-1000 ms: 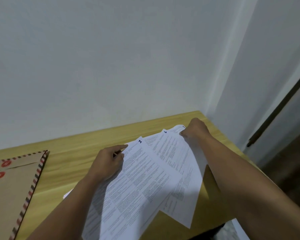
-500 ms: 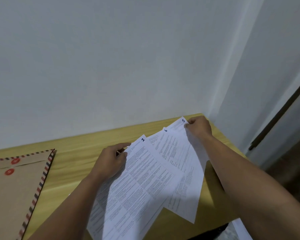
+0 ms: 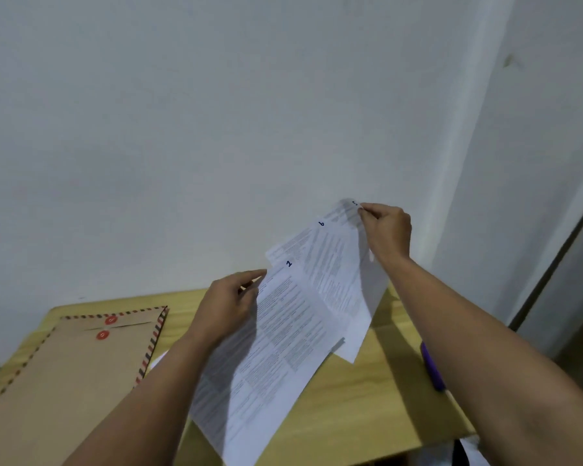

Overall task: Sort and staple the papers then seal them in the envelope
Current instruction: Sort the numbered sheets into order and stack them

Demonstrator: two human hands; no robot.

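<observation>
Several printed, numbered sheets are fanned out and lifted above the wooden table [image 3: 367, 412]. My left hand [image 3: 228, 306] grips the top left corner of the front sheet [image 3: 280, 344], which is marked 1. My right hand [image 3: 386, 230] pinches the top corner of the rear sheet [image 3: 347, 213], raised toward the wall. A sheet marked 6 [image 3: 330, 264] lies between them. A brown envelope [image 3: 68, 371] with a striped border and two red string buttons lies flat on the table at the left. Part of a purple object [image 3: 433, 368] shows beside my right forearm.
A white wall stands close behind the table, with a corner and a door edge to the right. Another white sheet [image 3: 159, 359] peeks out under my left forearm. The table's right and front edges are near my right arm.
Both hands have lifted the fanned sheets up off the table. My right hand has pulled the rear sheet higher and further right. The view has tilted, so the envelope and the purple object show more.
</observation>
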